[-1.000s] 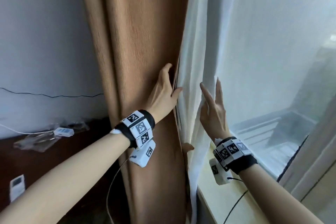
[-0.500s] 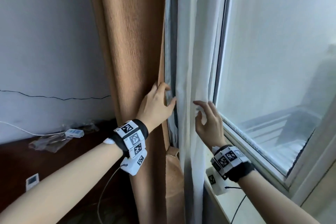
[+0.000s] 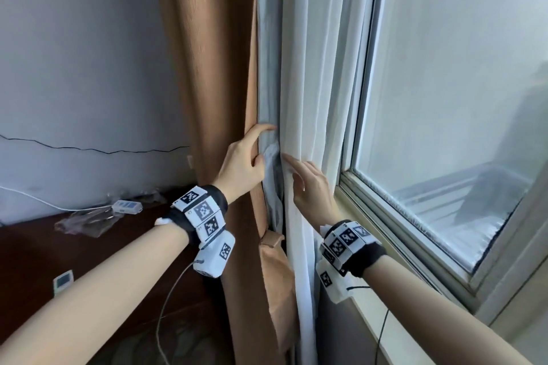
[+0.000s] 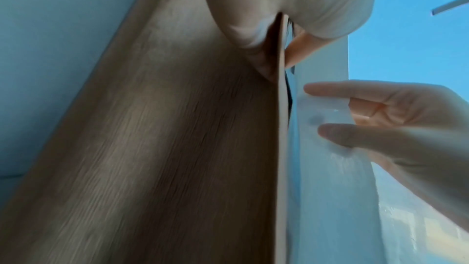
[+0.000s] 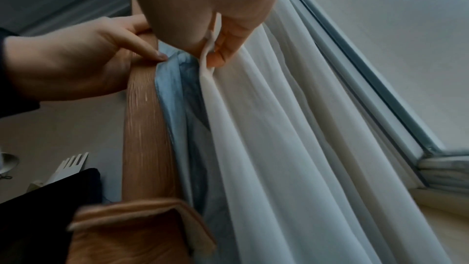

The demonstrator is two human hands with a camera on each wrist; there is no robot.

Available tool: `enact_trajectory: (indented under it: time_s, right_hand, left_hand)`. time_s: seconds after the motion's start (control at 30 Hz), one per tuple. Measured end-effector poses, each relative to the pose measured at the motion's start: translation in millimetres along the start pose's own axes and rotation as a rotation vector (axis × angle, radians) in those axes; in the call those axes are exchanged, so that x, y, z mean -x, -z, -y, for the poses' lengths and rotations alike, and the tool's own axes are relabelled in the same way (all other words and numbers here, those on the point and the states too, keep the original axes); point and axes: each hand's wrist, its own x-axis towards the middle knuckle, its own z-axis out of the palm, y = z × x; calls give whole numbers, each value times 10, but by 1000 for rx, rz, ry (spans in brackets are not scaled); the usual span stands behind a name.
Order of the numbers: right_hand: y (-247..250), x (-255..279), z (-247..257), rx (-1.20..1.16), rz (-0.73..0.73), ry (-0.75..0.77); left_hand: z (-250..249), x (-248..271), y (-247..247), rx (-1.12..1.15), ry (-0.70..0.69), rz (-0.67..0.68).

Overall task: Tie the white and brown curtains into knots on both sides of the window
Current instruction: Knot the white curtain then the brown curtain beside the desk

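Observation:
The brown curtain hangs left of the window, its grey-blue lining turned outward along the edge. My left hand grips that edge, thumb on the brown face and fingers curled round onto the lining. Close beside it hangs the white sheer curtain, gathered in folds. My right hand pinches the sheer's left edge between thumb and fingers. In the left wrist view the brown cloth fills the frame, and the right hand shows partly through the sheer.
Window glass and its frame lie to the right, with a pale sill below. A dark table at the left carries a white power strip, clear plastic and a small remote. A folded brown flap hangs below my hands.
The white sheer has been drawn left off the glass into folds. My right hand went from flat against it to pinching its edge, lower and nearer the left hand.

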Motion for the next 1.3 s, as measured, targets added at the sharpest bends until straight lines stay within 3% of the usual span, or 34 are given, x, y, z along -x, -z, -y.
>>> enact_trajectory:
  time_s: [0.17, 0.3, 0.4, 0.47, 0.57, 0.6, 0.63, 0.73, 0.8, 0.93, 1.07, 1.3]
  right_hand:
    - [-195, -20, 185, 54, 62, -19]
    - [-260, -21, 355, 34, 134, 120]
    - [-166, 23, 261, -96, 241, 84]
    - [-71, 60, 139, -179, 167, -55]
    - [6, -93, -56, -369, -198, -424]
    - [20, -185, -115, -379, -252, -491]
    - [11, -287, -163, -362, -240, -528]
    - [-67, -511, -280, -266, 20, -628]
    - [-135, -570, -286, -367, 144, -663]
    - [-352, -671, -332, -475, 291, -687]
    - [-516, -830, -317, -331, 215, -661]
    - [-334, -770, -293, -109, 107, -569]
  left_hand:
    - [-113, 70, 12, 17, 141, 30]
    - [-165, 52, -16, -124, 262, 2]
    - [-128, 65, 55, -256, 216, -31]
    - [-60, 117, 161, -341, 155, -34]
    - [35, 193, 328, -449, 118, 0]
    - [51, 207, 373, -470, 121, 21]
    - [68, 224, 413, -482, 132, 36]
    - [84, 261, 487, -476, 185, 41]
    - [86, 285, 515, -432, 220, 20]
    - [17, 346, 524, -399, 139, 36]
    - [10, 320, 465, -454, 111, 95]
    - [84, 235, 488, -502, 237, 26]
